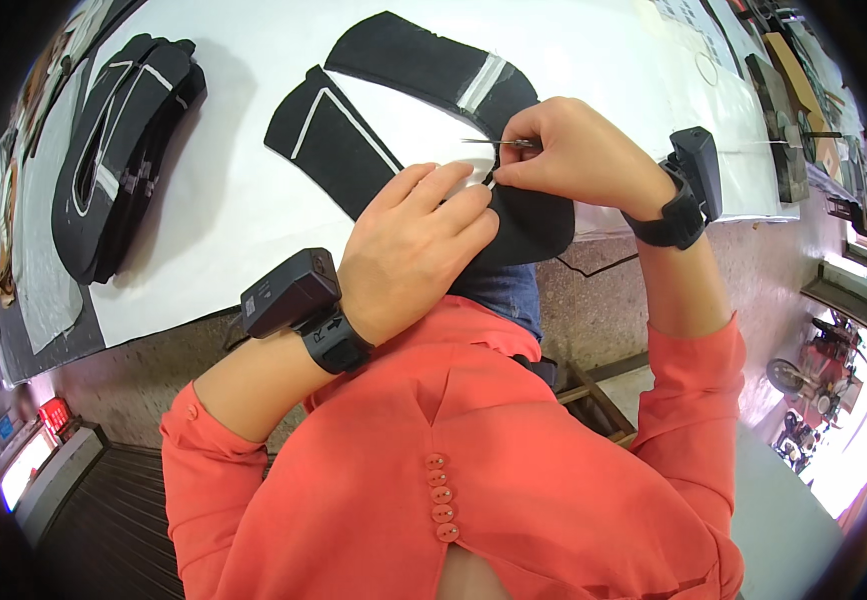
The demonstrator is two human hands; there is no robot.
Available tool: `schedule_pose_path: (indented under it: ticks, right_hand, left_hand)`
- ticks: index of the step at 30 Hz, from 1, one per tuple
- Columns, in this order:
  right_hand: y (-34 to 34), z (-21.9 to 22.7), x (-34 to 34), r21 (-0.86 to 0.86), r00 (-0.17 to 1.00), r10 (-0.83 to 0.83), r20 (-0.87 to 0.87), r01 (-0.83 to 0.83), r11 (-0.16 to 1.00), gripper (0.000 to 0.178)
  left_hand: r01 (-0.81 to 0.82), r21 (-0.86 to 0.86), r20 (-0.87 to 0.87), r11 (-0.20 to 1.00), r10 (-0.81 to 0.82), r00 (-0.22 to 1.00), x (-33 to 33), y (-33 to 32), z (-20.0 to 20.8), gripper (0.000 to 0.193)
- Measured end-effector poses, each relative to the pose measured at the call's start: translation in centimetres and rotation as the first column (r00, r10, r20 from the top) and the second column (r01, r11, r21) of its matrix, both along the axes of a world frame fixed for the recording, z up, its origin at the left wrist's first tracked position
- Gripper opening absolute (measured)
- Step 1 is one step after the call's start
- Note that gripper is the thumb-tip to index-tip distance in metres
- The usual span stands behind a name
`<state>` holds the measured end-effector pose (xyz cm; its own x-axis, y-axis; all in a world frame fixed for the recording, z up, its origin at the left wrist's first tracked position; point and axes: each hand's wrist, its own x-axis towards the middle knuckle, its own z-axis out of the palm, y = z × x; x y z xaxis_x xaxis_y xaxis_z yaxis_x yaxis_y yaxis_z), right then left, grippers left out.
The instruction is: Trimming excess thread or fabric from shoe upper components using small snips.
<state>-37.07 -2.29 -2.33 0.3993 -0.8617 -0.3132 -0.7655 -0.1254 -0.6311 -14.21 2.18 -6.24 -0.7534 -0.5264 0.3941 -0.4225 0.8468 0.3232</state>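
Observation:
A curved, U-shaped black piece [544, 215] of sheet material lies at the table's near edge. One arm of it carries a narrow white strip, the other a pale band of tape [484, 82]. My left hand [419, 230] rests palm down on the piece with its fingers stretched out; its thumb is hidden. Above the bend, my right hand [564, 150] is closed on a thin pointed metal tool [499, 143], its tip toward the left. Its thumb and forefinger also pinch at a short white strip end [491, 183], close to my left fingertips.
A stack of similar black pieces [124, 160] with white strips sits at the table's left. White sheeting [224, 200] covers the table [64, 355]. Dark blocks [779, 130] stand at the right end. A dark cord [594, 270] hangs below the near edge.

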Motion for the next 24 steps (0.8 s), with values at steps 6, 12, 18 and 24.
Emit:
schedule_pose_path:
  ticks: [6,12,18,24]
  right_hand:
    - [-0.4,-0.3,-0.9,-0.082,0.992,0.052,0.118,-0.042,0.996,0.019]
    - [-1.5,0.2,-0.7,-0.011,0.992,0.117,-0.039,-0.118,0.993,0.02]
    - [-2.1,0.1,-0.8,-0.078,0.986,0.156,-0.057,-0.16,0.984,0.02]
    - [-1.1,1.1,0.5,-0.021,0.994,0.069,-0.088,-0.071,0.997,0.02]
  left_hand:
    - [-0.037,-0.004,-0.012,0.999,0.037,0.999,-0.5,0.2,0.0,0.014]
    - [-0.031,-0.011,-0.004,0.999,0.031,1.0,-1.0,0.2,0.2,0.014]
    - [-0.048,0.023,0.02,0.999,0.047,0.999,-0.8,0.5,0.3,0.018]
    - [-0.041,0.168,0.014,0.985,0.039,0.999,2.3,3.8,0.1,0.046]
